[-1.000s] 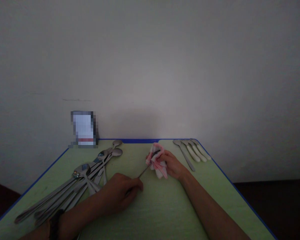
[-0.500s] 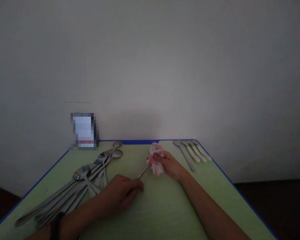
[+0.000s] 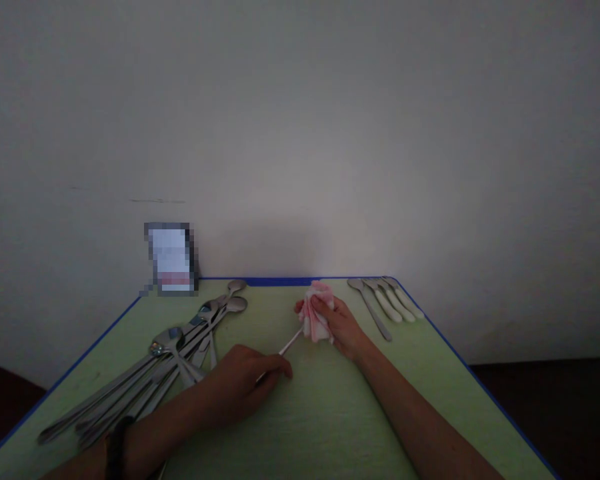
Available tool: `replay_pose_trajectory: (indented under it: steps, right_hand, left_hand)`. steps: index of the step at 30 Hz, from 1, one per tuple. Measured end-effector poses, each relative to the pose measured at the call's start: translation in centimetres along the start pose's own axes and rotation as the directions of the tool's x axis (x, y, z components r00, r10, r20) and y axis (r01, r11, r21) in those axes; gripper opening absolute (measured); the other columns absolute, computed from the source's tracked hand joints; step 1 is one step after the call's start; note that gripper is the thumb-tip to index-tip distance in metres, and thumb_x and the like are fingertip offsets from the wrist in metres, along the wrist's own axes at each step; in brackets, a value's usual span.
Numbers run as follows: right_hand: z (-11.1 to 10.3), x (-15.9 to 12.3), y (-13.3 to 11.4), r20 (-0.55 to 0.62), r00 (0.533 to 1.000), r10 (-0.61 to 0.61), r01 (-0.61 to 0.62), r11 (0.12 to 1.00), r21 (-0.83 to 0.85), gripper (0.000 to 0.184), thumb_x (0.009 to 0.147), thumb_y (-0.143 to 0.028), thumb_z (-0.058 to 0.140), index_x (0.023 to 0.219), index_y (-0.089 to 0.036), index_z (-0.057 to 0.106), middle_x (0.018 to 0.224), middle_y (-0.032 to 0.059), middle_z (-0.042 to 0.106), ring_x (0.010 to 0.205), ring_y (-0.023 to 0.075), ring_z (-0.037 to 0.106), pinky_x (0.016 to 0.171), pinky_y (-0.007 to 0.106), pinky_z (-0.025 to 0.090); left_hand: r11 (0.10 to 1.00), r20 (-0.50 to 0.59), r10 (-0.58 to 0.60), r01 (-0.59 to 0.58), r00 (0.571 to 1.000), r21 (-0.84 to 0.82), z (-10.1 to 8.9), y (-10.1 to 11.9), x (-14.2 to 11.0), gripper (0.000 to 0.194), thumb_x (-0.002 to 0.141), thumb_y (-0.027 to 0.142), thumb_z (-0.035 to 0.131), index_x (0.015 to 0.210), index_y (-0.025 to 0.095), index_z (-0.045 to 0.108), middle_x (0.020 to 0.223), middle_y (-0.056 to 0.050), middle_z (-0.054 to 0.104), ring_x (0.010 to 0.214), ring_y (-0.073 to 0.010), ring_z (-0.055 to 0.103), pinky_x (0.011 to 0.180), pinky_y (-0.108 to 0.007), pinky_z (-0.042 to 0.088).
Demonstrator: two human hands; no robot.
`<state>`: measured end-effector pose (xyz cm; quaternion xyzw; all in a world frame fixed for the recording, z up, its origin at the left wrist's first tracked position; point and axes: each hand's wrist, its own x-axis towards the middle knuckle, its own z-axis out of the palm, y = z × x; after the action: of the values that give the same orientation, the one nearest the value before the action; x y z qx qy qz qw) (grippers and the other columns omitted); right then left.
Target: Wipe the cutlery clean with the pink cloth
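Observation:
Over the middle of the table, my left hand [image 3: 257, 377] is closed on the handle of a metal piece of cutlery [image 3: 291, 341]. The other end of this cutlery is hidden inside a pink and white cloth [image 3: 316, 313], so its kind does not show. My right hand [image 3: 345, 327] is closed around the cloth, thumb on top and fingers behind it. Left of my left hand lies a heap of metal spoons and other cutlery [image 3: 180, 357], partly covered by my left forearm.
At the table's far right lie a metal spoon [image 3: 373, 310] and several forks with cream handles [image 3: 387, 303], side by side. A blurred upright device with a lit screen [image 3: 173, 260] stands at the far left against the wall [image 3: 300, 133]. The green table [image 3: 340, 427] has a blue edge.
My right hand has shifted the cloth slightly, and it is folded more closely around the cutlery's end. My left hand still grips the handle. The view has moved a little.

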<state>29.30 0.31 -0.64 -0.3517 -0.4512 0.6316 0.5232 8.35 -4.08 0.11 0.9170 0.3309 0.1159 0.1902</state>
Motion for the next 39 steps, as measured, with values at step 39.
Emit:
replay_pose_trajectory:
  steps: [39]
  right_hand:
    - [3.2,0.0,2.0,-0.145,0.987,-0.075,0.080,0.996,0.027,0.036,0.073,-0.049,0.061,0.076,-0.014,0.066,0.069,0.0060,0.068,0.063,0.0160,0.062,0.060,0.028,0.047]
  left_hand:
    - [0.991,-0.005,-0.065,0.063,0.998,-0.121,-0.3,0.1,-0.2,0.032,0.088,0.022,0.032,0.096,0.020,0.063,0.053,0.003,0.051,0.049,-0.0112,0.049,0.053,-0.019,0.033]
